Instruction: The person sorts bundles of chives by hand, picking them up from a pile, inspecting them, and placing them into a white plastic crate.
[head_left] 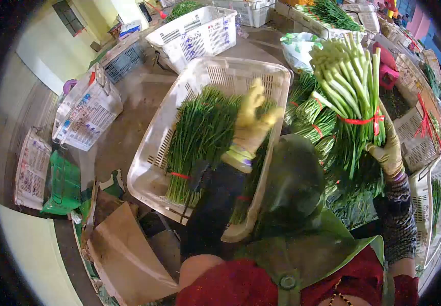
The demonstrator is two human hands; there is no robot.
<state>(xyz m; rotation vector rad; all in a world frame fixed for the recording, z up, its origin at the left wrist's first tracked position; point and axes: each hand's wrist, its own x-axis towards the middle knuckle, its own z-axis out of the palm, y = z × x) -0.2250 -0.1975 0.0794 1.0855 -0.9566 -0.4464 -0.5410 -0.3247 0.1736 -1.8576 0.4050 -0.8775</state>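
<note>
My left hand (251, 120), in a yellow glove, hovers over the white plastic crate (151, 145) with its fingers spread and nothing in them. Beneath it, thin green stalks (200, 137) in bundles tied with red lie in the crate. My right hand (386, 155), also gloved, grips the side of a large bunch of chives (355, 97). Its pale stem ends point up and fan out, a red tie (358, 121) circles its middle, and dark leaves hang below. Part of my right hand's grip is hidden behind the leaves.
Smaller red-tied bundles (312, 120) lie beside the held bunch. More white crates (195, 41) stand behind and at the left (88, 112). A green basket (62, 183) and a cardboard sheet (128, 255) are at lower left. A plastic bag (299, 51) stands beyond the crate.
</note>
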